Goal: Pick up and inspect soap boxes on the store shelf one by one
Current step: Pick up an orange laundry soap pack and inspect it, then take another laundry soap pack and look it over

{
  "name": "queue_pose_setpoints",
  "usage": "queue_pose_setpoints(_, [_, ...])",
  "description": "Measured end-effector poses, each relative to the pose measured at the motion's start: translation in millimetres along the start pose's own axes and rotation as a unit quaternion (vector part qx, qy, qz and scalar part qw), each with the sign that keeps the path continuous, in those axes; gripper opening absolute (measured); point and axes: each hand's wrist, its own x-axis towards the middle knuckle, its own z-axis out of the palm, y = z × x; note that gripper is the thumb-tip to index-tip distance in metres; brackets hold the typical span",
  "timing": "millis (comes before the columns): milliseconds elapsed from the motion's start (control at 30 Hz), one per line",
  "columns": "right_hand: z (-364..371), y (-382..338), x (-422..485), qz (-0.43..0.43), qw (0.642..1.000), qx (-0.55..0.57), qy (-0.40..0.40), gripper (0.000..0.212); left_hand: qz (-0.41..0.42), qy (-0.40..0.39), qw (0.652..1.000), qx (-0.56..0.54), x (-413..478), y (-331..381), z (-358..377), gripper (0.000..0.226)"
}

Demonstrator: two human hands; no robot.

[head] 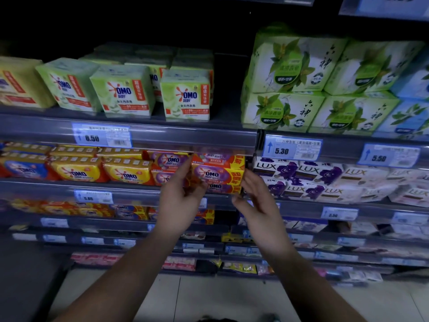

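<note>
One glossy, rectangular soap pack (218,174) was held up.
The left hand (178,201) gripped its film-wrapped end; the right hand (257,201) pinched the other.

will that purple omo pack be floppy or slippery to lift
Probably stiff: the purple OMO pack holds a blocky shape between left hand and right hand. Its glossy wrap may be slippery. Stacked bars suggest it's heavy for its size.

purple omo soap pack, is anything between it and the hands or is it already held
Nothing visible stands between them. The left hand grips the left end of the soap pack, and the right hand holds its right end, in front of the shelf rail.
</note>
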Motion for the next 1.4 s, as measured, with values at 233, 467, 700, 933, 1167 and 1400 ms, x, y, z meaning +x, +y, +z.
queue_pose_setpoints(233, [-7, 3, 16, 0.023, 0.994, -0.109, -0.006, 0.083, -0.028, -0.036, 0.999, 0.007, 7, -6, 5, 0.064])
queue_pose_setpoints(467, [-13, 13, 11, 0.005, 0.998, -0.042, 0.054, 0.049, -0.039, -0.063, 0.997, 0.007, 3, -1, 5, 0.07])
queue_pose_setpoints(700, [8, 24, 2, 0.002, 0.997, -0.074, -0.033, 0.023, -0.109, 0.088, 0.99, 0.003, -29, -23, -16, 0.044])
queue_pose_setpoints(933, [55, 17, 6, 0.046, 0.988, -0.094, -0.116, 0.022, -0.124, 0.024, 0.991, 0.039, -16, -51, -50, 0.067])
queue_pose_setpoints(1167, [99, 13, 5, 0.089, 0.991, -0.094, -0.024, 0.051, -0.089, -0.051, 0.993, 0.051, 13, -68, -73, 0.062])
queue_pose_setpoints(1400, [122, 13, 0, 0.11, 0.993, -0.024, 0.019, 0.059, -0.047, -0.017, 0.998, 0.028, 4, -78, -92, 0.041])
